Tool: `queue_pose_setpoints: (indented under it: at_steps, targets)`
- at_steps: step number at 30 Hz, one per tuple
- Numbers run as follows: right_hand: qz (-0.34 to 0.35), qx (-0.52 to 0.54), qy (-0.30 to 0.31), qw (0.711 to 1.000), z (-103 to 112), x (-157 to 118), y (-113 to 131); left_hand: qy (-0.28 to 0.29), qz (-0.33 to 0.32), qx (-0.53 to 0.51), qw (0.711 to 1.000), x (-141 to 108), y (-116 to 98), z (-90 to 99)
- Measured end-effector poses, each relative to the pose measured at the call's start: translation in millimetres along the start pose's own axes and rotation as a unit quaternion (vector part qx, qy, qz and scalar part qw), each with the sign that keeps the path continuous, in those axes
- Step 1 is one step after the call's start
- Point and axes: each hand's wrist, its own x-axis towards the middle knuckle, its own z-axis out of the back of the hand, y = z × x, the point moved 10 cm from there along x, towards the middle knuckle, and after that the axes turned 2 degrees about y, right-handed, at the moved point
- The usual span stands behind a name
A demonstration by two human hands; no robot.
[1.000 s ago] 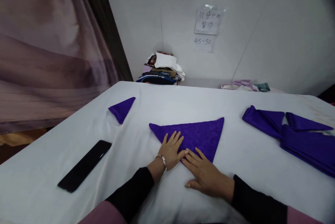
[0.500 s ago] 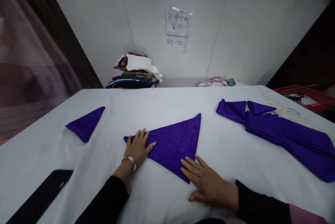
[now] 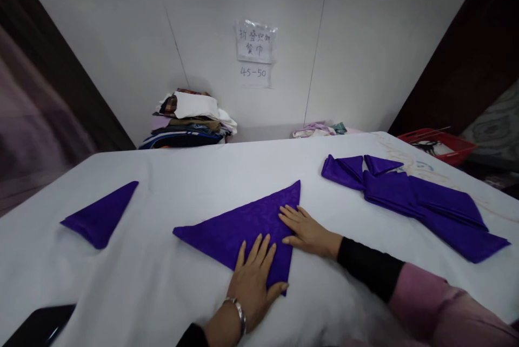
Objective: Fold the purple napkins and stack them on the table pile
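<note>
A purple cloth napkin point(image 3: 227, 228), folded into a triangle with a faint woven pattern, lies flat in front of me. My left hand point(image 3: 253, 282), with a silver bracelet at the wrist, rests on the napkin's near edge, fingers stretched out. On its right part lies my right hand point(image 3: 306, 231), flat with the fingers extended. Both palms cover some of the cloth. A smaller folded purple napkin point(image 3: 101, 214) sits apart on the left. To the right are several more folded purple napkins point(image 3: 409, 193), partly overlapping.
A white cloth covers the table point(image 3: 162, 293). A black flat object point(image 3: 42, 325) lies at the near left. Folded clothes point(image 3: 190, 117) are piled beyond the far edge, and crumpled fabric point(image 3: 318, 129) lies farther right. A red basket point(image 3: 456, 147) stands at the right; a handwritten sign point(image 3: 256, 44) hangs on the wall.
My left hand has slid from the napkin's left corner to its near edge. My right hand has moved up from the near corner to the right side. The view has shifted slightly.
</note>
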Motion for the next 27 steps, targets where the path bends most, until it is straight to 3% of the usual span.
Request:
queue_pose_setpoints:
  at_steps: [5,11,15,18,23,25,27]
  targets:
    - [-0.040,-0.022,-0.017,0.999,7.1,25.6,-55.0,-0.004,-0.003,0.002,1.000,-2.5,4.1,-5.4]
    - [-0.126,-0.032,-0.070,0.989,31.5,41.0,-124.5,0.006,-0.003,-0.005,1.000,-2.2,3.9,-5.0]
    - [-0.182,-0.033,-0.119,0.975,49.8,38.0,-149.7,0.016,0.001,-0.019,1.000,-2.7,3.9,-2.0]
    - [-0.183,-0.027,-0.140,0.973,47.4,30.7,-133.8,0.021,0.001,-0.047,0.999,-4.8,1.7,1.9]
    - [-0.047,-0.032,-0.124,0.991,5.7,10.1,-48.4,0.003,0.014,-0.100,0.995,-7.5,3.1,11.6]
    - [0.014,-0.042,-0.097,0.994,-13.7,-0.6,-18.2,-0.014,0.048,-0.101,0.994,-8.5,16.6,15.9]
    - [0.037,-0.052,-0.082,0.995,-24.7,-8.1,-3.5,-0.032,0.103,-0.081,0.991,-11.9,41.2,21.0]
